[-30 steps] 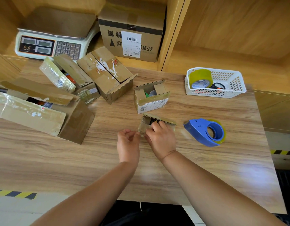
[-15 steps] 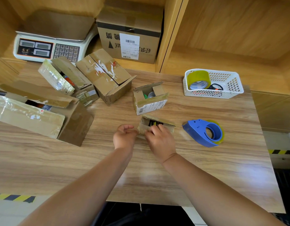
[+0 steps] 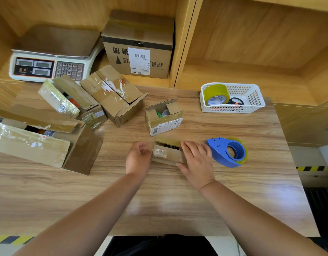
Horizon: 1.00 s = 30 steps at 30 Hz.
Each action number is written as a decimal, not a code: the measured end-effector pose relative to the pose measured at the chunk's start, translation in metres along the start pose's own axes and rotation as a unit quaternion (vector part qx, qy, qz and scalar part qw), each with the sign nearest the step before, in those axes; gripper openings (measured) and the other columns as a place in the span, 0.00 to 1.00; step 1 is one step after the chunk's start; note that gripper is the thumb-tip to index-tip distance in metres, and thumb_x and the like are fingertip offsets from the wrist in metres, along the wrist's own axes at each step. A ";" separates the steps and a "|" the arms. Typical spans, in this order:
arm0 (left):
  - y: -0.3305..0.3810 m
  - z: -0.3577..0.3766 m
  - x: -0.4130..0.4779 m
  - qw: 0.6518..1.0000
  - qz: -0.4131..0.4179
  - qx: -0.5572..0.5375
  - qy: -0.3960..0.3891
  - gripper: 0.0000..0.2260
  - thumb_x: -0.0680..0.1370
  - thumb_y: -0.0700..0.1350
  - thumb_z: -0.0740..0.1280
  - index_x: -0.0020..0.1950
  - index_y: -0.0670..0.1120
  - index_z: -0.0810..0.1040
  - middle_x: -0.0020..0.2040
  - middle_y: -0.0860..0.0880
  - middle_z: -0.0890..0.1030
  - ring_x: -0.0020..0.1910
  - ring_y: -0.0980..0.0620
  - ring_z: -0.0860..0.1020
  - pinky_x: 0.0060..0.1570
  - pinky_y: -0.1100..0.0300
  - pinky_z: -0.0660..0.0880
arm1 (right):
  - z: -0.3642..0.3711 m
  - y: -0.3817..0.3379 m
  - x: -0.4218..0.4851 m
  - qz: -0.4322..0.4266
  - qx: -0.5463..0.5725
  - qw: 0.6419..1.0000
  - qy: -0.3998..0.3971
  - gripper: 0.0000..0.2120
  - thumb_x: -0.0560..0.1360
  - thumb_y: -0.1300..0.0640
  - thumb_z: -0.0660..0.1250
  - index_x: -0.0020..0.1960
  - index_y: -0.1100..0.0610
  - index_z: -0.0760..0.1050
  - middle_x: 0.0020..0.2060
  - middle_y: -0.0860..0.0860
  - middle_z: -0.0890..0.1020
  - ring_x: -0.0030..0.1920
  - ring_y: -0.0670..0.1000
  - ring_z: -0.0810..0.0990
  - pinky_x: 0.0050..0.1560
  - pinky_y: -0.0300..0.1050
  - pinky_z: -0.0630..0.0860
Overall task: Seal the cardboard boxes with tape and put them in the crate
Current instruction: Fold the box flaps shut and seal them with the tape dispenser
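— Where is there room to move?
— Bare table toward the near edge; the blue tape dispenser sits just beside the right hand
— And the small box?
— Mid-table between both hands, flap ajar, shiny tape patch on it. Right fingers lie flat over its right end; the left hand curls at its left end, grip unclear

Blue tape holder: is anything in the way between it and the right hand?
No, nothing visible is in the way. The right hand rests on the right end of the small box. The blue tape holder lies close beside that hand, to its right on the table.
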<state>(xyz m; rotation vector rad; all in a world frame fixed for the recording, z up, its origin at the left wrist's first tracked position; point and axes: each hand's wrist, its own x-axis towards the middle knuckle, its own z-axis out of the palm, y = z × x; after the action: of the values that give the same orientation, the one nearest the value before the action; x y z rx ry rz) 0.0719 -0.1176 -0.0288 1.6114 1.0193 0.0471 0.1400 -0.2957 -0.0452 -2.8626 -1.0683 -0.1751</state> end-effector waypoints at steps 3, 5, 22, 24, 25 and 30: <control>0.002 -0.004 0.002 0.989 0.100 0.099 -0.042 0.22 0.75 0.39 0.65 0.68 0.49 0.69 0.61 0.53 0.73 0.58 0.55 0.72 0.53 0.60 0.70 | 0.003 -0.003 -0.002 0.003 -0.002 1.000 0.012 0.33 0.63 0.47 0.77 0.64 0.60 0.75 0.59 0.53 0.77 0.60 0.54 0.74 0.65 0.53 0.61; 0.003 -0.006 0.004 0.961 0.185 0.189 -0.085 0.27 0.73 0.39 0.66 0.72 0.47 0.64 0.67 0.51 0.68 0.68 0.53 0.64 0.64 0.58 0.65 | 0.005 -0.005 -0.003 0.009 0.003 1.000 0.024 0.32 0.63 0.49 0.77 0.64 0.60 0.75 0.59 0.53 0.77 0.60 0.53 0.71 0.65 0.53 0.62; 0.004 0.009 0.035 0.684 0.389 0.587 -0.190 0.41 0.80 0.60 0.54 0.70 0.39 0.28 0.74 0.41 0.31 0.73 0.47 0.30 0.72 0.53 0.35 | 0.025 -0.022 -0.012 0.030 -0.103 0.994 0.016 0.26 0.73 0.52 0.62 0.68 0.62 0.71 0.64 0.57 0.75 0.66 0.57 0.72 0.67 0.52 0.67; 0.005 0.010 0.035 0.678 0.388 0.595 -0.189 0.41 0.80 0.60 0.54 0.71 0.38 0.28 0.72 0.42 0.29 0.72 0.47 0.29 0.73 0.53 0.36 | 0.025 -0.022 -0.012 0.032 -0.094 0.995 0.009 0.25 0.75 0.52 0.58 0.68 0.62 0.71 0.64 0.57 0.75 0.66 0.58 0.73 0.66 0.53 0.67; 0.006 0.011 0.034 0.676 0.384 0.600 -0.189 0.41 0.80 0.60 0.54 0.72 0.38 0.29 0.73 0.42 0.29 0.74 0.46 0.31 0.73 0.53 0.36 | 0.024 -0.022 -0.012 0.031 -0.087 0.996 0.006 0.25 0.74 0.53 0.60 0.68 0.62 0.71 0.64 0.57 0.76 0.65 0.58 0.74 0.66 0.53 0.69; 0.010 0.014 0.031 0.653 0.378 0.632 -0.178 0.39 0.81 0.59 0.53 0.75 0.37 0.34 0.77 0.40 0.39 0.77 0.44 0.39 0.73 0.54 0.37 | 0.015 -0.018 -0.013 0.027 -0.032 0.999 -0.006 0.34 0.66 0.55 0.76 0.69 0.62 0.71 0.65 0.57 0.75 0.65 0.58 0.73 0.64 0.53 0.72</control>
<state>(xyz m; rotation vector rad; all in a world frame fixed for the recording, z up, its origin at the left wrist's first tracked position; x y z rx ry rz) 0.1041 -0.1084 -0.0397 3.0675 -0.2054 -0.5180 0.1201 -0.2890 -0.0614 -2.9494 -1.0046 -0.1930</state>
